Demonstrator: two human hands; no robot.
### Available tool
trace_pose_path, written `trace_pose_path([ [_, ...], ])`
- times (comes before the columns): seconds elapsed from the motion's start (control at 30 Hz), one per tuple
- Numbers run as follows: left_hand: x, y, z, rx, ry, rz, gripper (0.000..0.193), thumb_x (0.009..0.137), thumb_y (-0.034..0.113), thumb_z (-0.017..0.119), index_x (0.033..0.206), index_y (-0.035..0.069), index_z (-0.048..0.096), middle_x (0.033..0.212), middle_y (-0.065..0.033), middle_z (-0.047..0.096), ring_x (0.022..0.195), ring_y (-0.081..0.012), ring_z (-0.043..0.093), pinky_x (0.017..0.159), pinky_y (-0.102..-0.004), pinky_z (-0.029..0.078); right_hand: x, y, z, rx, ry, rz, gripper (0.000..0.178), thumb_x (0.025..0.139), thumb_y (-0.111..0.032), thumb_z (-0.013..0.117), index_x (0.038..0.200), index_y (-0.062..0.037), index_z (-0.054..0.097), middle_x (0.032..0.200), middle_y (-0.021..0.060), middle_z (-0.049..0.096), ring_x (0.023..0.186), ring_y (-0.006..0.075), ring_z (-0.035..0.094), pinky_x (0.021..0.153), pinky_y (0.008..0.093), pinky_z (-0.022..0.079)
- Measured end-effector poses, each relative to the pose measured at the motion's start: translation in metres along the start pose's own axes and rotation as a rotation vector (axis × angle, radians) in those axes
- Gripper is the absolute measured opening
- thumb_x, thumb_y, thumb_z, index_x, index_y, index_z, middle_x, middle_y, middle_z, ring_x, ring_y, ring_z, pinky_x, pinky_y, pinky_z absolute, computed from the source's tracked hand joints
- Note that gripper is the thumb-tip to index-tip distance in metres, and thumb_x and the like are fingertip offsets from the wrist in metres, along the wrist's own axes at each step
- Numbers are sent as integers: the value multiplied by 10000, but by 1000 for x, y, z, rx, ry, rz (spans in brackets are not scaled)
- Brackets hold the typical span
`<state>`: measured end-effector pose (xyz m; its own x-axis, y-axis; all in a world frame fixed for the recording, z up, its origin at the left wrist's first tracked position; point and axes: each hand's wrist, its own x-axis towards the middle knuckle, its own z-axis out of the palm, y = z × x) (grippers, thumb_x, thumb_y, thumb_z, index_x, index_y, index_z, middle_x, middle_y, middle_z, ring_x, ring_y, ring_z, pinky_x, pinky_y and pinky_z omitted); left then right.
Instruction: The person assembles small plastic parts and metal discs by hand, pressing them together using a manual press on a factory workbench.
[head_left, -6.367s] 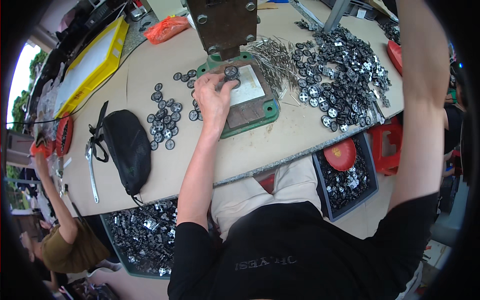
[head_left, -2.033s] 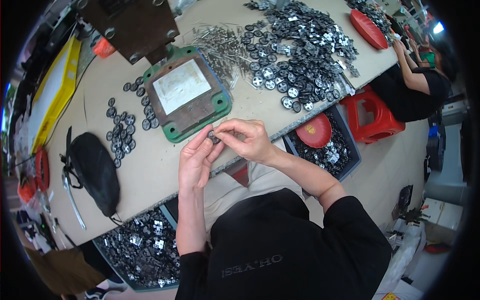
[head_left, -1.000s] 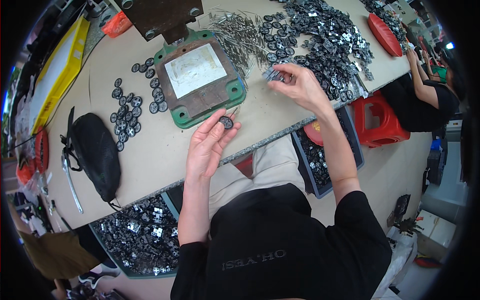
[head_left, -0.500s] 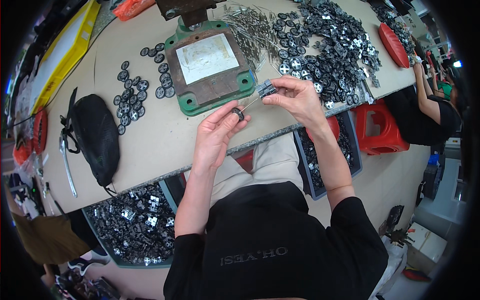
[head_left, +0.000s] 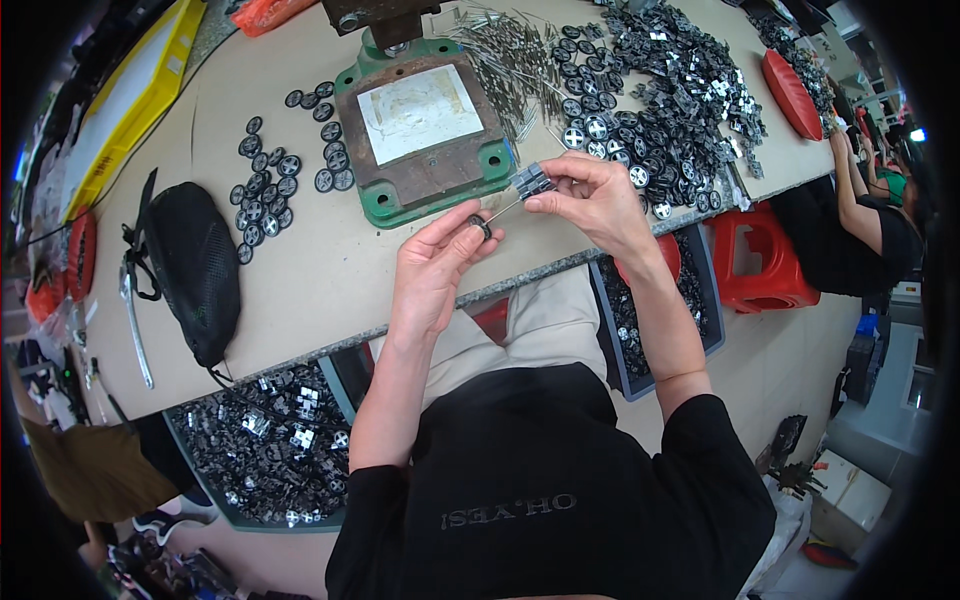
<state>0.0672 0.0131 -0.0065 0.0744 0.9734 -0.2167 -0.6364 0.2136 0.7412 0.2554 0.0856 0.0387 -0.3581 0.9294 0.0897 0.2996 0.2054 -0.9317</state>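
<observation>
Head view: hands (head_left: 430, 278) with wheel (head_left: 483, 229) near table edge (head_left: 535, 277), press (head_left: 430, 181) just beyond

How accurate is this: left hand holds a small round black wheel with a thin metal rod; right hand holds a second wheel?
Wrong on the right hand: head view shows it holding a small grey blocky part. The left hand does hold the black wheel and metal rod.

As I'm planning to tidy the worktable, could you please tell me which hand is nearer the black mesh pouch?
Left. The left hand, holding a black wheel, is right of the black mesh pouch; the right hand, holding a grey part, is farther right.
</observation>
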Motion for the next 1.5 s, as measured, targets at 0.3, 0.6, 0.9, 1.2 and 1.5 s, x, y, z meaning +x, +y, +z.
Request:
trace_pose_path([
  [0.3,-1,0,-2,-47,-14,-24,298,871,12,532,1165,-33,526,1039,-148,608,904,-250,627,803,-305,530,-1,3,-5,-20,-48,-84,304,659,-126,770,892,29,653,657,9,527,548,65,410,501,228,355],
  [0.6,-5,1,5,-65,31,-50,285,839,-14,570,1122,-49,558,1020,-159,618,886,-247,636,776,-297,533,-7,6,-3,92,-131,52,216,709,-106,748,869,15,667,718,-21,548,580,31,411,508,207,348],
  [0.9,-5,0,14,-12,67,6,264,858,11,554,1115,-50,556,1024,-163,616,893,-248,634,805,-308,536,-11,19,7,417,-97,101,188,714,-90,742,832,25,650,682,-12,519,566,36,389,495,211,326],
  [1.2,-9,-8,14,191,117,88,255,857,16,560,1102,-52,561,1020,-159,618,897,-238,632,783,-306,546,-10,5,-3,-75,-117,-84,213,686,-102,753,811,27,638,645,13,492,539,64,376,475,238,315],
  [1.5,-8,-12,14,221,112,145,267,854,22,571,1110,-50,560,1019,-145,621,891,-176,619,793,-310,538,-12,7,12,-93,-152,-36,216,704,-96,734,878,9,663,672,33,555,555,66,422,499,242,355],
])
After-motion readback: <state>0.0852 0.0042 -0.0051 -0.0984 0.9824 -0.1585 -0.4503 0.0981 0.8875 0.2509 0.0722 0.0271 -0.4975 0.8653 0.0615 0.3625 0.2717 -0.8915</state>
